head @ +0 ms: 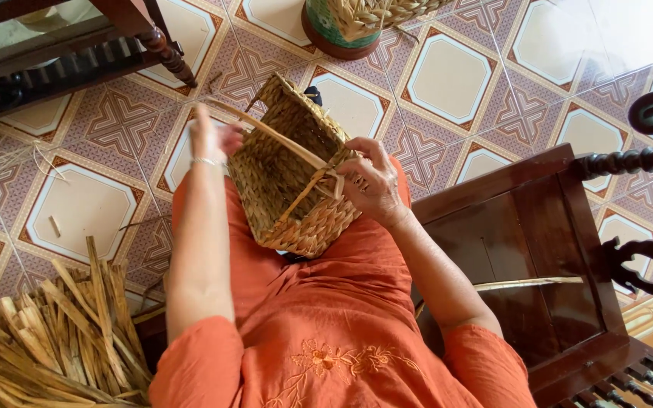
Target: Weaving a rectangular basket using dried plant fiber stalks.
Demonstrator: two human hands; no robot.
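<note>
A woven straw basket (pixel 285 181) rests tilted on my lap, its opening facing me. My right hand (pixel 372 181) grips the basket's near rim and pinches the knotted end of a pale straw strand (pixel 281 140) there. The strand runs taut across the opening to my left hand (pixel 207 137), which is raised beyond the basket's far left edge and pulls on it. I wear an orange embroidered top (pixel 326 332) and a thin bracelet on the left wrist.
A bundle of dried straw stalks (pixel 54 332) lies at the lower left. A dark wooden bench (pixel 523 249) stands at the right with a loose stalk (pixel 527 283) on it. More dark furniture (pixel 62 53) stands at the upper left, and a round pot (pixel 341 30) at top. The floor is patterned tile.
</note>
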